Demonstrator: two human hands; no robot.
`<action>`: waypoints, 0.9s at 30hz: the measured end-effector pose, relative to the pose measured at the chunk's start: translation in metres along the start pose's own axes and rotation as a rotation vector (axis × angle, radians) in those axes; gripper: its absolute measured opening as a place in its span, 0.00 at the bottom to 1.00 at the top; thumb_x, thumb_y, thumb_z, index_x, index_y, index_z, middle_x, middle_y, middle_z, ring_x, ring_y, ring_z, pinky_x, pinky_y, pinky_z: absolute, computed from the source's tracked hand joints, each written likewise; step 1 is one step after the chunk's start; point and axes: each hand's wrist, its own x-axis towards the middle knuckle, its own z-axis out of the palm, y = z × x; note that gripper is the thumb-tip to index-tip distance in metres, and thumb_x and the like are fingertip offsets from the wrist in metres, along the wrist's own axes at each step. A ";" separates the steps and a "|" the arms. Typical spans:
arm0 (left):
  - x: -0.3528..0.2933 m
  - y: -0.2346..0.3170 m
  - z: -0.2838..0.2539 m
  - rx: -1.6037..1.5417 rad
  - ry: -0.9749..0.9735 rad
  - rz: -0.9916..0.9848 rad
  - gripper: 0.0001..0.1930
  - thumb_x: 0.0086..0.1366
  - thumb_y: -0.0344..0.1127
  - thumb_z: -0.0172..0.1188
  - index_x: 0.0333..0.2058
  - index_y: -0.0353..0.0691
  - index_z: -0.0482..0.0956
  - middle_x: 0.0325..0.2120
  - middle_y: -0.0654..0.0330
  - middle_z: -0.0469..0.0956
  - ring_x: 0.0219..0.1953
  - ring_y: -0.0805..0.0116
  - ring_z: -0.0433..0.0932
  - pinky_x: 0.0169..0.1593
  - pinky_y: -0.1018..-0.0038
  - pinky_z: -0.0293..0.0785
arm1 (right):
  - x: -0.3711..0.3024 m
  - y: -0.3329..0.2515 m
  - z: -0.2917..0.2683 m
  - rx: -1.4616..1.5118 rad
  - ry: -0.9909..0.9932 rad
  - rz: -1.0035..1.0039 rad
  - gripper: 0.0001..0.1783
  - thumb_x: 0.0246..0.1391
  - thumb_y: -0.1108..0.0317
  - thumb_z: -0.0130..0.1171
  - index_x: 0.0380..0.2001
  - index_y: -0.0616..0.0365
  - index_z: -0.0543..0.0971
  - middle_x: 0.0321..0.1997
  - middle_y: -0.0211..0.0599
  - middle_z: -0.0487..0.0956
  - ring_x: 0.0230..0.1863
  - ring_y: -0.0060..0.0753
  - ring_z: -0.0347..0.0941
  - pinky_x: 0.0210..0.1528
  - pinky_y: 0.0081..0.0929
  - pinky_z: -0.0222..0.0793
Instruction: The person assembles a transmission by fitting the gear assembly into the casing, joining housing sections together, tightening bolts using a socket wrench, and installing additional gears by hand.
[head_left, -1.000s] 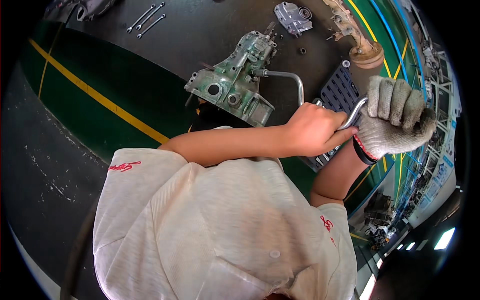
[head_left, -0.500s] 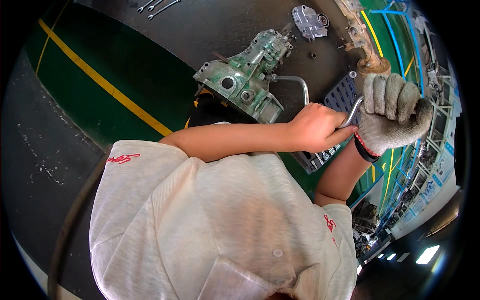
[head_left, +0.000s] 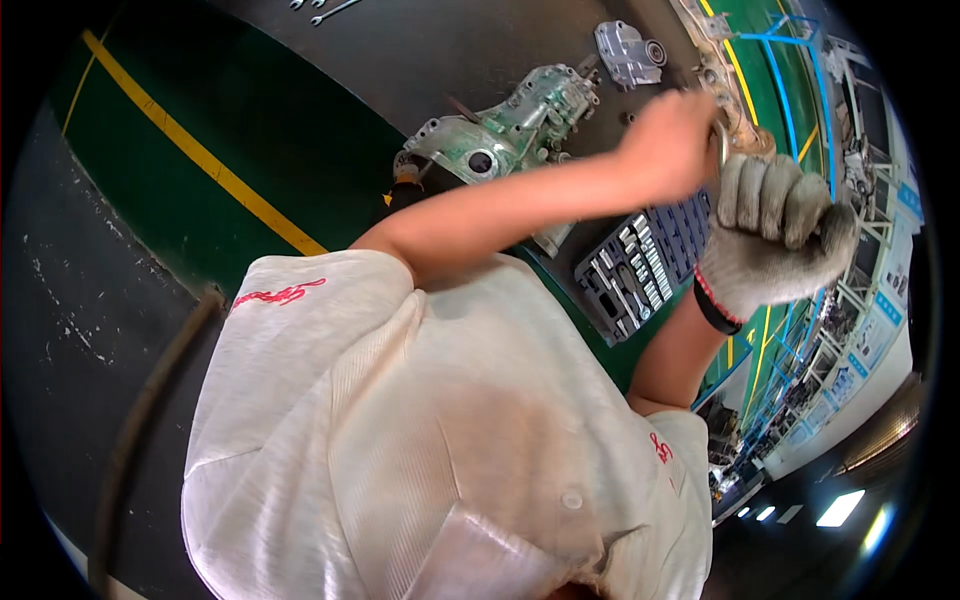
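Note:
My bare left hand [head_left: 672, 148], blurred by motion, is closed on the bent metal speed handle [head_left: 722, 150]. My right hand [head_left: 778, 232], in a grey knitted glove with a red cuff, has its fingers curled round the end of the same handle. The far end of the tool is hidden behind my left hand and forearm. Beyond that forearm lies a green-stained metal gearbox housing [head_left: 505, 130] with a round hole, its lower part covered by my arm.
A dark tool case [head_left: 600, 290] with rows of sockets sits below my left forearm. Further off are a grey metal cover [head_left: 625, 65], a rusty shaft-like part [head_left: 750, 135] and several wrenches [head_left: 335, 12] on the dark bench [head_left: 420, 40]. Yellow lines cross the green floor [head_left: 300, 150].
My left hand has swung up and away from me with the crank of the speed handle. The gloved right hand stays nearly in place. More of the socket case now shows.

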 end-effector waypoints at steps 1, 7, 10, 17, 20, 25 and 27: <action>-0.012 0.010 0.004 -0.061 -0.093 0.054 0.11 0.52 0.34 0.64 0.32 0.34 0.78 0.33 0.43 0.78 0.42 0.41 0.78 0.49 0.55 0.75 | 0.000 0.001 0.000 -0.022 -0.047 0.022 0.29 0.65 0.46 0.49 0.13 0.48 0.63 0.13 0.26 0.59 0.16 0.24 0.50 0.20 0.25 0.45; -0.041 0.057 -0.110 -0.411 -0.627 -0.092 0.11 0.57 0.39 0.66 0.36 0.40 0.80 0.24 0.54 0.81 0.28 0.52 0.83 0.34 0.60 0.78 | 0.010 -0.004 0.023 -0.024 0.097 -0.031 0.27 0.63 0.49 0.51 0.11 0.45 0.63 0.12 0.22 0.58 0.15 0.22 0.50 0.20 0.25 0.47; 0.013 0.026 -0.127 -0.174 -0.376 -0.257 0.19 0.58 0.45 0.68 0.17 0.37 0.77 0.13 0.51 0.74 0.14 0.62 0.71 0.24 0.63 0.69 | -0.001 0.009 0.038 0.133 -0.193 -0.051 0.27 0.65 0.47 0.50 0.12 0.44 0.65 0.13 0.23 0.61 0.16 0.22 0.53 0.21 0.25 0.49; -0.058 0.083 -0.097 -0.203 -0.677 -0.242 0.11 0.59 0.37 0.68 0.40 0.41 0.85 0.29 0.48 0.81 0.32 0.52 0.82 0.40 0.65 0.79 | -0.008 0.021 -0.026 0.310 -0.711 -0.019 0.30 0.67 0.46 0.45 0.52 0.64 0.75 0.50 0.49 0.76 0.48 0.44 0.75 0.52 0.38 0.74; -0.029 0.061 -0.142 -0.079 -0.382 -0.373 0.04 0.57 0.28 0.65 0.24 0.36 0.83 0.21 0.59 0.81 0.26 0.73 0.79 0.31 0.70 0.73 | -0.043 0.022 -0.023 -0.409 -0.303 -0.322 0.25 0.65 0.57 0.50 0.58 0.63 0.70 0.57 0.47 0.74 0.56 0.44 0.73 0.59 0.37 0.72; -0.038 0.025 -0.042 0.036 -0.175 -0.032 0.12 0.65 0.37 0.66 0.28 0.41 0.72 0.19 0.65 0.70 0.24 0.69 0.70 0.33 0.70 0.68 | -0.054 0.054 -0.026 -0.628 -0.112 -0.670 0.11 0.63 0.64 0.55 0.41 0.60 0.78 0.37 0.41 0.79 0.36 0.40 0.78 0.42 0.33 0.74; -0.077 0.064 -0.042 0.393 -0.575 0.020 0.15 0.56 0.37 0.73 0.36 0.39 0.77 0.24 0.60 0.78 0.31 0.65 0.79 0.34 0.69 0.71 | -0.053 0.057 -0.039 -0.578 -0.101 -0.645 0.14 0.65 0.59 0.54 0.33 0.59 0.80 0.28 0.39 0.80 0.29 0.39 0.78 0.35 0.32 0.74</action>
